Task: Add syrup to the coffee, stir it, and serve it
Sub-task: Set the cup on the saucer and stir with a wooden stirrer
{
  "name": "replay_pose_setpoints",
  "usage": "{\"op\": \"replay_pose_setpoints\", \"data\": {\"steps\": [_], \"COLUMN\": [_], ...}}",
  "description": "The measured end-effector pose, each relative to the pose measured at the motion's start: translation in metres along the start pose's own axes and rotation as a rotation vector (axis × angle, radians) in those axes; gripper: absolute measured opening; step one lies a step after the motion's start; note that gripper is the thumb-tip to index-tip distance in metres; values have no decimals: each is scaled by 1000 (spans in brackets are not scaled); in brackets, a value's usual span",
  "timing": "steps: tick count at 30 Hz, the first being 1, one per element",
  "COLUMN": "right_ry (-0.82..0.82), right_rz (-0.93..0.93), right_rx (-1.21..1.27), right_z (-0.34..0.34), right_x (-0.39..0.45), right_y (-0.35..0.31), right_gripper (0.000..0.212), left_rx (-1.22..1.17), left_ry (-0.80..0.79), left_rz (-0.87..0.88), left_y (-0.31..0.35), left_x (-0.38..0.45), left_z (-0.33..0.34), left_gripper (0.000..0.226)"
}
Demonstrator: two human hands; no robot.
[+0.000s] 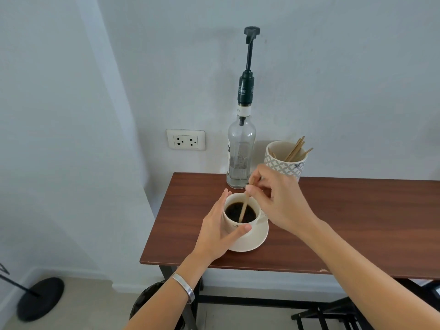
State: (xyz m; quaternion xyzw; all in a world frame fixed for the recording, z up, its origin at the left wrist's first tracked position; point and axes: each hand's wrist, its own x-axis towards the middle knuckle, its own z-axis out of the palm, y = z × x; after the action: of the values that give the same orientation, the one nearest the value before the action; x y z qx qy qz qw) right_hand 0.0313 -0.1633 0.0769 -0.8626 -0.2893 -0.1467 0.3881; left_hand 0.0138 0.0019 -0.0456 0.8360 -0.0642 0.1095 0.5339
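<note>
A cream coffee cup [256, 222] full of dark coffee stands on a cream saucer [258, 239] near the left end of the brown table [345, 222]. My left hand [217, 232] is wrapped around the cup's left side, thumb on its front. A wooden stir stick [244, 207] stands tilted in the coffee, and my right hand [278, 198] pinches its top end. Behind the cup stands a clear glass syrup bottle [240, 153] with a tall black pump, almost empty.
A patterned holder [284, 164] with several wooden stir sticks sits at the back of the table, right of the bottle. A wall socket [185, 139] is on the wall to the left. A black round stand base [40, 297] rests on the floor at lower left.
</note>
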Motion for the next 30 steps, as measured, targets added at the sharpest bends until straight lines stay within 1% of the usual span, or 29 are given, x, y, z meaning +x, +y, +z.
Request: {"op": "replay_pose_setpoints", "data": {"steps": [4, 7, 10, 12, 14, 18, 20, 22, 24, 26, 28, 30], "right_ry": [58, 95, 54, -5, -25, 44, 74, 86, 56, 5, -41, -47], "right_rz": [-27, -3, 34, 47, 64, 43, 30, 31, 57, 56, 43, 41], "right_rx": [-1, -115, -173, -118, -31, -17, -82, -144, -186, -175, -112, -32], "right_z": [12, 5, -7, -8, -1, 14, 13, 6, -3, -7, -5, 2], "right_x": [11, 17, 15, 14, 13, 21, 25, 26, 24, 20, 16, 15], "right_y": [-3, 9, 15, 11, 5, 4, 9, 14, 15, 13, 7, 0], "right_gripper": [16, 11, 9, 11, 13, 14, 16, 12, 9, 11, 17, 18], "left_rx": [-11, -1, -7, -1, 4, -5, -9, -8, -6, -5, 1, 6], "left_ry": [5, 2, 6, 2, -1, 0, -1, -3, -4, -7, -7, -1], "left_rz": [0, 0, -16, -17, -12, -1, -4, -5, -8, -10, -7, 2], "left_y": [-1, -2, -3, -2, -1, 0, -1, -2, -2, -2, -1, 0], "left_x": [0, 0, 1, 1, 0, 0, 0, 1, 1, 1, 1, 1], "left_z": [1, 2, 2, 1, 1, 1, 1, 2, 1, 1, 1, 1], "left_gripper": [97, 93, 95, 94, 89, 91, 92, 94, 95, 95, 93, 94]}}
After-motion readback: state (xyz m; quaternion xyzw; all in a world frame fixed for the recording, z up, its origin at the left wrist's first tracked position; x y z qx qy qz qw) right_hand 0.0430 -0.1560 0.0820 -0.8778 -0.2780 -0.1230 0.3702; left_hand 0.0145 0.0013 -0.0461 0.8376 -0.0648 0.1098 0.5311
